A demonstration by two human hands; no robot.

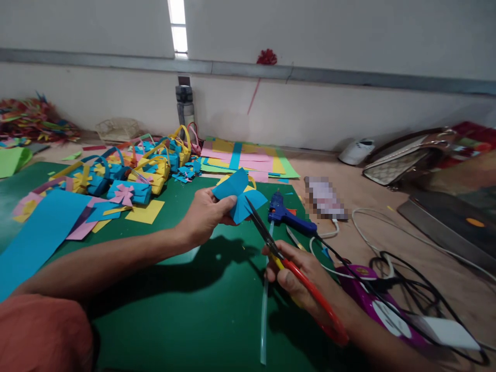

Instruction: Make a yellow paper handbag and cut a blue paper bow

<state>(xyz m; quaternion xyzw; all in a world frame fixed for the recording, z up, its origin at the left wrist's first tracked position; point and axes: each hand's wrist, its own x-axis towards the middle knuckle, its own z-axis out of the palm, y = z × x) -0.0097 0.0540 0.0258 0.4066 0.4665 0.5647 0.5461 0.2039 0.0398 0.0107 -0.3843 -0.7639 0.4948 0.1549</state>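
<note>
A folded piece of blue paper (241, 199) is pinched in my left hand (207, 214), raised over the green mat (217, 320). My right hand (306, 274) grips a pair of scissors (265, 235) with red and yellow handles. The scissors' blade tips meet the blue paper near its middle; whether they are cutting cannot be made out. Behind the paper shows part of a yellow strip. A blue glue gun (289, 214) rests just right of the paper, with a clear glue stick (264, 320) running toward me below the scissors.
Small paper baskets (147, 173) in several colours stand at the left, with blue paper (46, 232) in front. Stacked coloured sheets (248, 157) lie at the back. A phone (326, 197), cables, a purple power strip (382, 305) and a handbag (411, 160) occupy the right.
</note>
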